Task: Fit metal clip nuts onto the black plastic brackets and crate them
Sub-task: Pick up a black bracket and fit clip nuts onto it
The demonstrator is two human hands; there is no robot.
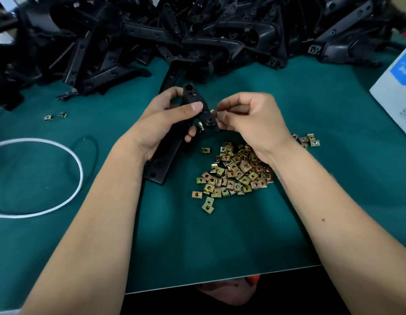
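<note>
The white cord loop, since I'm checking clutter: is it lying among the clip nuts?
No: the white cord loop lies far left on the green mat, apart from the clip nut pile.

A green surface (220,242) carries everything. Along its far edge lies a big heap of black brackets (197,30). Near the middle, toward the right, sits a pile of brass-coloured clip nuts (234,176), with a few more (307,140) further right and two strays (55,116) toward the left. A white ring (80,171) and a thin black loop (96,151) lie at the left edge. A white box (395,94) stands at the right edge.
</note>
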